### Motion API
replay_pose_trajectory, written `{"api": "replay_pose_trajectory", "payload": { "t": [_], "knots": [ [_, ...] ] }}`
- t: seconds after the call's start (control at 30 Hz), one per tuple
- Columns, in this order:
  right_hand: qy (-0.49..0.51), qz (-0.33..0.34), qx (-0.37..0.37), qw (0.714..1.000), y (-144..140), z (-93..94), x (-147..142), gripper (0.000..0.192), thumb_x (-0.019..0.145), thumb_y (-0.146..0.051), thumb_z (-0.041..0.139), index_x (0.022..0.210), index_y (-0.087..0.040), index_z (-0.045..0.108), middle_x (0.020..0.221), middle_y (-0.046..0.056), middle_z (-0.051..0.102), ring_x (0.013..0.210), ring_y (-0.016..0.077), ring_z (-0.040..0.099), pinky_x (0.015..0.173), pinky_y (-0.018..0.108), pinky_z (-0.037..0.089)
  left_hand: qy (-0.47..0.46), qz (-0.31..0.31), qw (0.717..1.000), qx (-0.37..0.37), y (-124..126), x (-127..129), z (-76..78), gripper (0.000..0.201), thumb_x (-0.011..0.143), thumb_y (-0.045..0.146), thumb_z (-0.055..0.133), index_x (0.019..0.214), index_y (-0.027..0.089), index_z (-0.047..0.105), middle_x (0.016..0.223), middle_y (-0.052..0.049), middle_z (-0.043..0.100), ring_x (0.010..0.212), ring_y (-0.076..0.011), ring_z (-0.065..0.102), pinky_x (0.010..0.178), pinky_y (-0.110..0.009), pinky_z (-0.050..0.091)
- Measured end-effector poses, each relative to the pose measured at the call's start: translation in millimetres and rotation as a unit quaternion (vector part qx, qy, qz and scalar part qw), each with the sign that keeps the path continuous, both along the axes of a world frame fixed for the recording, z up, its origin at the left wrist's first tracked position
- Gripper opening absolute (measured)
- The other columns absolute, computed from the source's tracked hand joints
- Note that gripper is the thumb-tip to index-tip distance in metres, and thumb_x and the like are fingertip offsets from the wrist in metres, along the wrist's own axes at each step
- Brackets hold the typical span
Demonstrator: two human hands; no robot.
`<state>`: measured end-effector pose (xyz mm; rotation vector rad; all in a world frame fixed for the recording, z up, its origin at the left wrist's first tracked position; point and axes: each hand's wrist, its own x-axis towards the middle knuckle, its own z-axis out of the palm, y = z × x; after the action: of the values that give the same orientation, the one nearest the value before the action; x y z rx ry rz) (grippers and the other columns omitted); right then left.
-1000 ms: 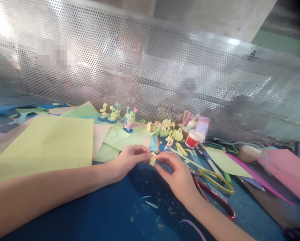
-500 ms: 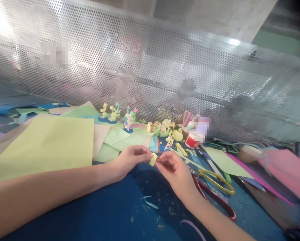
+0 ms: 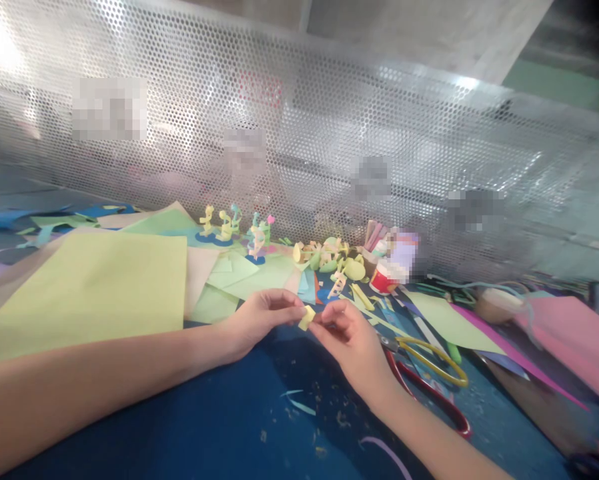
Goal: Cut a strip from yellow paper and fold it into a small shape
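Note:
Between my two hands is a small folded piece of yellow paper (image 3: 307, 318). My left hand (image 3: 264, 317) pinches its left edge between thumb and fingertips. From the other side, the thumb and forefinger of my right hand (image 3: 348, 337) close on its right edge. Both hands are held above the blue tabletop (image 3: 219, 413). Just beyond them lie pale green paper sheets (image 3: 249, 277) and a small pink paper figure (image 3: 337, 285). A pair of scissors (image 3: 429, 373) with one yellow and one red handle rests beside my right wrist.
Several small paper figures (image 3: 224, 228) on blue bases stand at the back. Near them are cut paper pieces (image 3: 329, 253) and a red-and-white tub (image 3: 383, 277). A large yellow-green sheet (image 3: 109, 287) lies left, pink paper (image 3: 574, 333) right. A perforated metal screen (image 3: 299, 133) rises behind.
The yellow paper is turned slightly between my fingertips and its fold shows a little differently. Both hands stay in nearly the same place.

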<state>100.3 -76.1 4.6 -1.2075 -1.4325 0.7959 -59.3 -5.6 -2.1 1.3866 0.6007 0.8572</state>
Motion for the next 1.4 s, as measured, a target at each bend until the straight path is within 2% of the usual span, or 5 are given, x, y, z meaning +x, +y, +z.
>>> {"api": "replay_pose_trajectory", "payload": {
  "t": [0.3,0.63,0.83,1.1,1.4],
  "knots": [
    [-0.008,0.005,-0.014,1.0,0.3,-1.3,0.4,0.023,0.076,-0.029,0.064,0.079,-0.022,0.043,0.071,-0.002,0.065,0.066,0.0135,0.06,0.064,0.024,0.047,-0.002,-0.004,1.0,-0.011,2.0,0.4,-2.8,0.022,0.069,0.034,0.07,0.072,0.015,0.059,0.069,0.002,0.059,0.067,-0.0094,0.05,0.068,-0.022,0.036],
    [-0.008,0.004,0.013,1.0,0.6,1.0,-1.4,0.02,0.077,-0.031,0.061,0.077,-0.022,0.043,0.071,-0.002,0.057,0.068,0.0135,0.057,0.065,0.025,0.048,0.003,-0.008,1.0,-0.002,-0.1,1.1,-0.2,0.022,0.069,0.035,0.069,0.074,0.015,0.061,0.069,0.002,0.057,0.066,-0.009,0.049,0.066,-0.022,0.036],
    [-0.021,0.001,0.013,1.0,1.2,-0.7,-0.2,0.02,0.078,-0.031,0.061,0.077,-0.022,0.043,0.069,-0.003,0.054,0.065,0.0124,0.055,0.063,0.023,0.047,0.013,-0.01,1.0,-0.019,-0.4,0.9,0.3,0.032,0.066,0.034,0.072,0.092,0.018,0.065,0.08,-0.001,0.064,0.073,-0.0128,0.054,0.072,-0.025,0.039],
    [-0.111,0.033,0.085,0.99,0.3,-3.2,2.9,0.007,0.081,-0.021,0.056,0.087,-0.021,0.059,0.088,0.002,0.062,0.082,0.0166,0.061,0.08,0.03,0.05,0.002,0.015,1.0,-0.021,2.1,0.6,-3.0,0.025,0.067,0.033,0.071,0.084,0.016,0.067,0.077,-0.001,0.063,0.07,-0.0109,0.052,0.07,-0.023,0.039],
    [-0.134,-0.027,0.106,0.985,-5.6,-0.7,0.1,0.003,0.08,-0.024,0.058,0.081,-0.022,0.061,0.081,0.001,0.064,0.076,0.0172,0.062,0.073,0.03,0.052,-0.017,-0.033,0.999,-0.029,0.4,-0.1,0.7,0.023,0.067,0.031,0.072,0.081,0.015,0.064,0.075,-0.001,0.06,0.068,-0.0109,0.052,0.068,-0.023,0.039]
  ]
}}
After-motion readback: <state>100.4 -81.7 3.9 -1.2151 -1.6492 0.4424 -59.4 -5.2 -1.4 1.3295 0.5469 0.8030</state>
